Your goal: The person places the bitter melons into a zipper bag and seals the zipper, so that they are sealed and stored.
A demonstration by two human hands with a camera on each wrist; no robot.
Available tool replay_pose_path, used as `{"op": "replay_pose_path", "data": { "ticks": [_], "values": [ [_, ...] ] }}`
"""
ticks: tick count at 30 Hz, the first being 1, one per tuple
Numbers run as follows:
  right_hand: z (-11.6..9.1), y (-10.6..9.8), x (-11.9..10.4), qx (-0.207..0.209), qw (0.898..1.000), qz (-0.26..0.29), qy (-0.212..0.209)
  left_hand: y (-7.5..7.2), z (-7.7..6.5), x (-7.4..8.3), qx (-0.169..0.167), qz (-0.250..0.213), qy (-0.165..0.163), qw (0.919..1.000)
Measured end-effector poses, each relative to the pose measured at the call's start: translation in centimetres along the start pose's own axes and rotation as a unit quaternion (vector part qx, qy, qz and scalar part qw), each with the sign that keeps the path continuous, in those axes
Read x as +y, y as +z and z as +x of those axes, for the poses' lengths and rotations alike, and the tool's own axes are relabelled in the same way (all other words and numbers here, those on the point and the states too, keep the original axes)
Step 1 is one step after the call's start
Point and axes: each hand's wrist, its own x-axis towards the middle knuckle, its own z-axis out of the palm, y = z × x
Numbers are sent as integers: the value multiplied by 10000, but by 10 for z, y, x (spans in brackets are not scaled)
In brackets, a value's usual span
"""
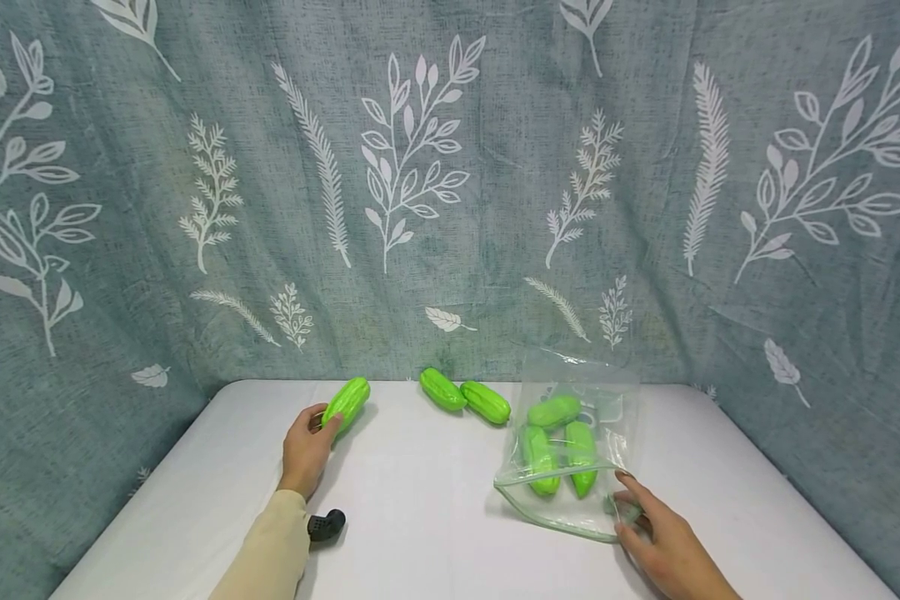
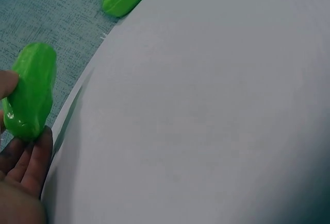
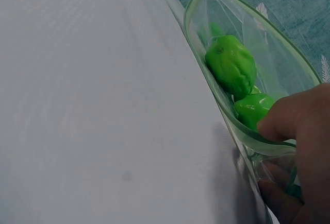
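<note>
My left hand (image 1: 307,450) grips a bright green cucumber (image 1: 347,402), thumb on one side and fingers on the other. The left wrist view shows this cucumber (image 2: 33,90) above the edge of the white table. My right hand (image 1: 663,537) pinches the right end of the mouth of a clear zip bag (image 1: 562,527) with a green rim. Three cucumbers lie inside the bag, one (image 1: 553,411) crosswise behind the other two. In the right wrist view the bag's mouth gapes, with cucumbers (image 3: 231,65) showing inside and my thumb over the near rim.
Two more cucumbers, one (image 1: 442,389) left of the other (image 1: 486,402), lie end to end at the back of the white table (image 1: 405,500), left of the bag. A patterned grey-green cloth (image 1: 495,208) hangs behind. A black device (image 1: 327,525) sits at my left wrist.
</note>
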Motion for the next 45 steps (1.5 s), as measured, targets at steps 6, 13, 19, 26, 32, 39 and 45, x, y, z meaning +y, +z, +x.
{"op": "replay_pose_path", "data": {
  "ticks": [6, 13, 19, 26, 32, 39, 45],
  "values": [
    [0, 1, -1, -13, 10000, 45, 34, -3, -1, -1, -62, -141, -76, 9999],
    [1, 1, -2, -43, 10000, -17, 5, -4, 0, -1, -95, -276, -105, 9995],
    [2, 3, 0, 46, 10000, -74, -5, -4, 0, 0, -112, -226, -107, 9996],
    [3, 3, -1, 88, 9999, -75, -61, -4, -1, 2, -152, -172, -86, 9997],
    [2, 2, 0, -52, 10000, -7, 48, -4, -4, 4, -413, -270, -56, 9988],
    [1, 1, -1, -46, 9999, 28, 88, -4, -8, 11, -681, -196, 21, 9975],
    [0, 1, -2, 116, 9999, -41, -42, 2, -18, 24, -892, -269, 295, 9952]
  ]
}}
